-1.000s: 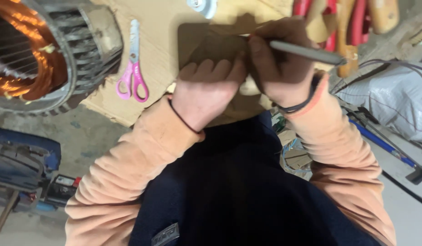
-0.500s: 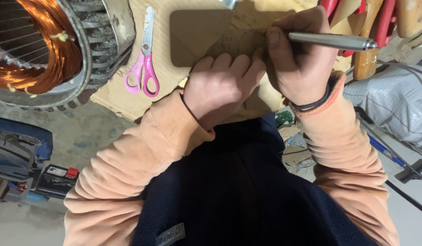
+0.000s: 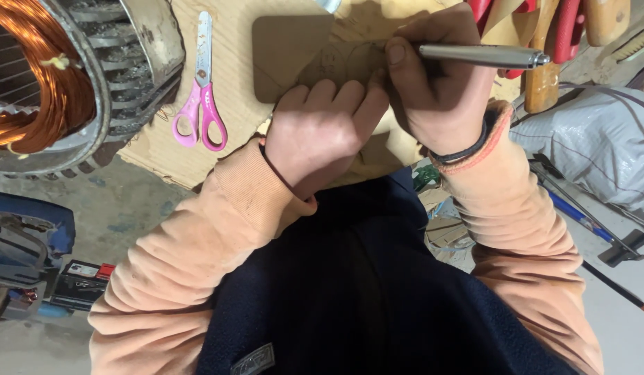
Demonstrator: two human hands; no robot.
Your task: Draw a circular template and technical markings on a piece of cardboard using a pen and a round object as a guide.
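The flat brown card (image 3: 294, 48) with rounded corners lies on corrugated cardboard (image 3: 228, 69). The left hand (image 3: 322, 135) presses it flat, fingers extended. The right hand (image 3: 440, 83) grips a smooth metal pen (image 3: 482, 55). Pink-handled scissors (image 3: 202, 97) lie left.

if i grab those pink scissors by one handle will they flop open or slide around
The pink scissors lie closed and flat on the cardboard sheet; lifted by one loop, the blades would likely swing open. Small with plastic handles, probably light. The cardboard likely limits sliding.
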